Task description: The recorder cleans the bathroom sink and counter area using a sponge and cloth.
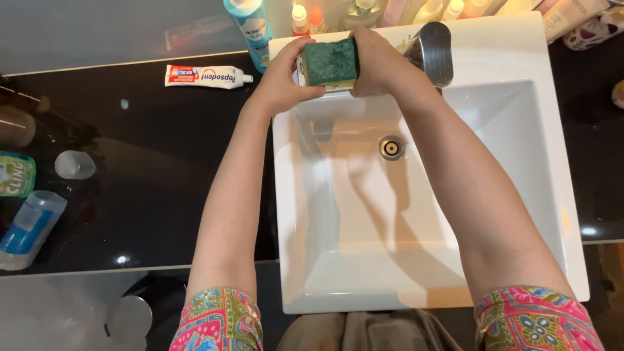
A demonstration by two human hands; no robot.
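Note:
A green scouring sponge (330,62) with a yellow underside is held between both hands above the far edge of a white square sink (494,214). My left hand (286,73) grips its left side, fingers curled over the top. My right hand (378,60) clasps its right side. The sponge's green face points up toward the camera. Just right of my right hand stands the chrome tap (432,52). Both forearms reach over the basin, whose drain (391,147) lies below the sponge.
A toothpaste tube (207,76) lies on the black glossy counter (130,195) left of the sink, beside a blue-capped bottle (250,26). Several bottles line the back edge (364,13). At the far left lie a small clear cup (75,164) and a blue container (29,227).

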